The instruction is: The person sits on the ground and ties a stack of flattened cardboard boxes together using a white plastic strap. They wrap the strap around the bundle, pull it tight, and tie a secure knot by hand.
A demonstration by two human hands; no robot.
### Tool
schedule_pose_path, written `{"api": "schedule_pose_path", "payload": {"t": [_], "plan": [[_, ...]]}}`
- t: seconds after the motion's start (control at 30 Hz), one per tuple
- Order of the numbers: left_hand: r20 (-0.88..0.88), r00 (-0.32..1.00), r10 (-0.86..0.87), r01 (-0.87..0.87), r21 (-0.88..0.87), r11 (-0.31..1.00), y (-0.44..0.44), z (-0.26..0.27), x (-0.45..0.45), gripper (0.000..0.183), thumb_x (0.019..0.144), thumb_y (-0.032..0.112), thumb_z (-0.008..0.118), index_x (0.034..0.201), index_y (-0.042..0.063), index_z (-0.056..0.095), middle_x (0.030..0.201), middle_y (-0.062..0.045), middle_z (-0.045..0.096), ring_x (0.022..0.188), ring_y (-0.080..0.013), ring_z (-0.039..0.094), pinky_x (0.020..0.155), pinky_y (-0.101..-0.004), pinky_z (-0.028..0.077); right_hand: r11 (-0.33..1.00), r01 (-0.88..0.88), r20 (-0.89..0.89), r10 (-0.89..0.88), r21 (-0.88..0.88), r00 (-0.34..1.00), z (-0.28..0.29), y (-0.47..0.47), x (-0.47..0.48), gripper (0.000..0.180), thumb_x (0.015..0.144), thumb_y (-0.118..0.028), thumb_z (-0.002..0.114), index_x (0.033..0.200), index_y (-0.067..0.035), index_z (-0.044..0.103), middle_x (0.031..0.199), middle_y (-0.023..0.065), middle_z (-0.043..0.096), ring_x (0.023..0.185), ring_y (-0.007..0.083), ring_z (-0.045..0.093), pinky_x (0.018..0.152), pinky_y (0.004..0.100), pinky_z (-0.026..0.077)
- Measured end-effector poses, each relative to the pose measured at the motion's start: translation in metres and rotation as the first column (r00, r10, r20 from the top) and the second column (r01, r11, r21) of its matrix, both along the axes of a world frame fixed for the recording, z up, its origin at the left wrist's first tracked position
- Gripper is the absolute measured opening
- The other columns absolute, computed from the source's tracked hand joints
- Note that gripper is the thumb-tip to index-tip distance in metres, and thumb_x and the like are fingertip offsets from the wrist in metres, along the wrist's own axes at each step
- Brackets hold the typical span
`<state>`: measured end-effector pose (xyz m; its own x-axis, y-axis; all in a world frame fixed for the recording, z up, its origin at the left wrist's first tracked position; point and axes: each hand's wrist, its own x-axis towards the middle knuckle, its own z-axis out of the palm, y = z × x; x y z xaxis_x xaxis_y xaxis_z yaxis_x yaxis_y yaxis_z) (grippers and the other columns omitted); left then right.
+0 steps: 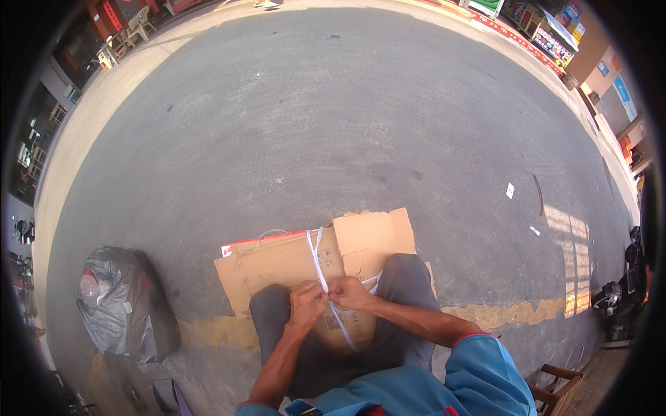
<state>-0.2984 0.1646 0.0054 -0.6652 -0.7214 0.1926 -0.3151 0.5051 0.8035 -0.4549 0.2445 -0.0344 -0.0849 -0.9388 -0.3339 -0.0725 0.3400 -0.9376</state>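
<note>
A stack of flattened cardboard boxes (281, 257) lies on the ground before me, partly between my knees. White plastic twine (316, 255) runs around it from the far edge to the near side, and another strand goes off to the right. My left hand (308, 300) pinches the twine at the middle of the stack. Right beside it, my right hand (349, 293) grips the same twine, fingertips almost touching those of the left. The fingers cover the spot where the strands meet.
A full grey plastic bag (130, 307) stands on the left. Paper scraps (510, 191) lie on the asphalt to the right. A wooden stool (559, 387) is at lower right, near a parked motorcycle (616, 296). Plastic chairs (138, 26) stand far off at upper left.
</note>
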Motion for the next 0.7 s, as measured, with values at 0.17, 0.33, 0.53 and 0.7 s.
{"api": "schedule_pose_path", "payload": {"t": [0.17,0.33,0.53,0.7], "plan": [[-0.071,0.996,-0.047,0.045,-0.027,0.999,0.001,-0.002,-0.001,0.011,0.071,-0.001,0.07,0.082,0.002,0.068,0.081,-0.013,0.066,0.078,-0.0321,0.065,0.069,-0.0411,0.053,0.996,-0.088,0.312,0.081,0.008,0.947,0.014,-0.001,-0.011,0.005,0.087,-0.003,0.063,0.086,0.002,0.063,0.07,0.0088,0.065,0.058,0.0133,0.063,0.046,0.0257,0.043],[-0.143,0.983,-0.117,0.104,-0.1,0.99,0.0,0.001,0.004,0.014,0.072,-0.001,0.067,0.086,0.002,0.067,0.081,-0.013,0.063,0.079,-0.0318,0.062,0.07,-0.0414,0.052,0.946,-0.126,0.34,0.018,0.3,0.94,0.023,-0.011,-0.021,0.012,0.086,-0.008,0.059,0.087,0.002,0.066,0.075,0.0109,0.067,0.059,0.0152,0.065,0.044,0.0229,0.039],[-0.188,0.982,-0.037,0.036,-0.009,0.999,0.004,0.008,0.009,0.008,0.071,-0.006,0.062,0.074,0.001,0.059,0.076,-0.012,0.06,0.078,-0.0309,0.061,0.07,-0.0414,0.051,0.97,-0.102,0.295,0.033,0.222,0.955,0.026,-0.013,-0.021,0.018,0.09,0.0,0.053,0.102,0.002,0.067,0.082,0.0087,0.068,0.064,0.0148,0.068,0.044,0.0225,0.04],[-0.22,0.975,-0.023,0.025,0.002,1.0,0.004,-0.002,0.009,0.006,0.069,0.0,0.066,0.071,0.004,0.061,0.069,-0.011,0.059,0.073,-0.0307,0.059,0.067,-0.0423,0.049,0.974,-0.137,0.123,0.116,0.181,0.986,0.013,-0.009,-0.018,0.012,0.089,0.001,0.057,0.096,0.002,0.067,0.081,0.008,0.069,0.059,0.0132,0.066,0.045,0.0227,0.042]]}}
